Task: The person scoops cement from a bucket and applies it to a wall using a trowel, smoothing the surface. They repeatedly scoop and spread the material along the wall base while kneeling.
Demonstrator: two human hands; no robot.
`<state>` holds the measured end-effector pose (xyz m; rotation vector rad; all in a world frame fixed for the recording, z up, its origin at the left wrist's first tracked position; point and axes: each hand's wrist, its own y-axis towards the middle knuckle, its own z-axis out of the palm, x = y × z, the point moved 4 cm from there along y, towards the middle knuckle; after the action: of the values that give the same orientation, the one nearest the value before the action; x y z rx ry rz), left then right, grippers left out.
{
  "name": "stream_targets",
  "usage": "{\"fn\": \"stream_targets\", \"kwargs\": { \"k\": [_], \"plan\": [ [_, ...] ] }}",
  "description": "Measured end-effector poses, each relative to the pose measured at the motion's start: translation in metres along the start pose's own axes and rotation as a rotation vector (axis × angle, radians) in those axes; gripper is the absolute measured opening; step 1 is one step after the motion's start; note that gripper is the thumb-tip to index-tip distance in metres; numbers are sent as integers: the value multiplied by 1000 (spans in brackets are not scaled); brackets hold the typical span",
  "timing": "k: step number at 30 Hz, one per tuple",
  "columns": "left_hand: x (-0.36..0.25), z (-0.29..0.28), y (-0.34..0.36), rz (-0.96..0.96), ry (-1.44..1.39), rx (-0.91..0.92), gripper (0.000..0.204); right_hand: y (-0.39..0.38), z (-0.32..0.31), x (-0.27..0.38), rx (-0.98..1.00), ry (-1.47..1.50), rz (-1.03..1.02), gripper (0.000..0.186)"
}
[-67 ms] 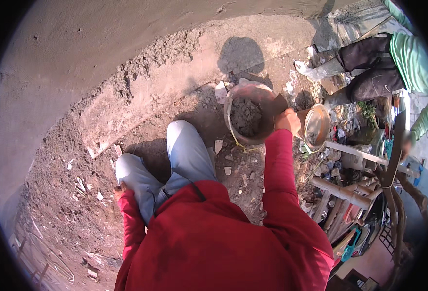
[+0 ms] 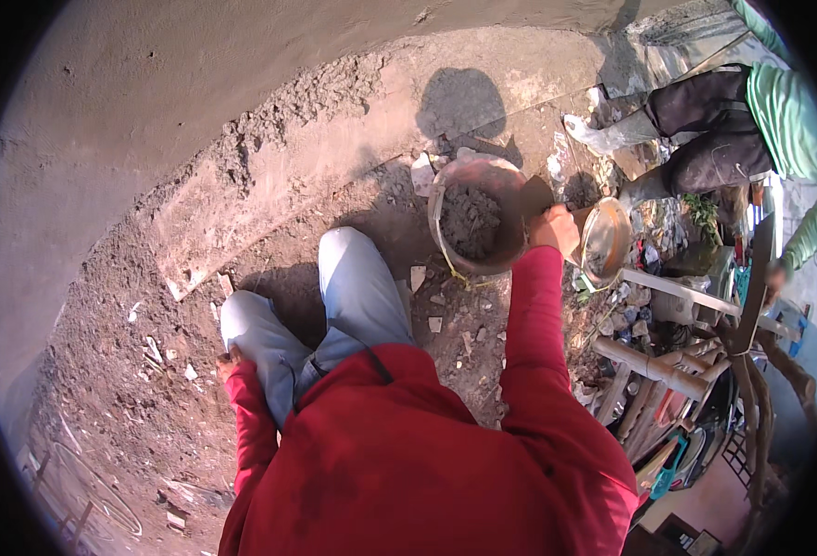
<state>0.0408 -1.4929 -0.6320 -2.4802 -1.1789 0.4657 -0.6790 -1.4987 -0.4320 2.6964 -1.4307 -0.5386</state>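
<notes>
Rough brown earth ground (image 2: 103, 343) all around the round, mortar-smeared bucket (image 2: 437, 218), with pale broken shards (image 2: 418, 277) scattered on its near side. Beyond the bucket and to its left, a grey plastered wall (image 2: 149, 120) sweeps round, a long pinkish-brown flat board (image 2: 334, 153) lying along its foot. Inside the bucket, lumpy grey mortar (image 2: 469, 222); at its right rim, the right hand (image 2: 554, 230), grip curled around a dark flat-bladed hand tool (image 2: 534, 196). Well left of the bucket, the left hand (image 2: 228, 364) is by the knee; spread or pressed together, I can't tell. Crowding the bucket's right, a round tan-orange pail (image 2: 623, 232); farther right, a co-worker in green shirt and dark trousers (image 2: 716, 171), and, nearer the body, round brown wooden poles (image 2: 649, 366) amid rubble.
</notes>
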Motion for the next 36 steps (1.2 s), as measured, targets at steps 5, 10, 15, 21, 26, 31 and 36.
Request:
{"fn": "stream_targets", "kwargs": {
  "k": [5,10,15,21,26,31,36],
  "plan": [
    [0,10,11,-3,24,-35,65,8,-42,29,23,539,112,30],
    [-7,0,0,-18,-22,9,61,-32,28,136,345,1142,82,28],
    [-20,12,12,78,109,-13,57,-86,115,243,467,1234,117,28],
    [-2,5,17,33,198,-115,56,-59,29,179,88,1031,103,23],
    [10,12,30,14,183,-144,57,-22,121,59,618,453,408,42],
    [-10,20,20,103,155,-86,61,-29,254,23,709,492,304,56],
    [4,9,22,-29,175,-155,67,-29,238,46,793,761,352,44]
  ]
}}
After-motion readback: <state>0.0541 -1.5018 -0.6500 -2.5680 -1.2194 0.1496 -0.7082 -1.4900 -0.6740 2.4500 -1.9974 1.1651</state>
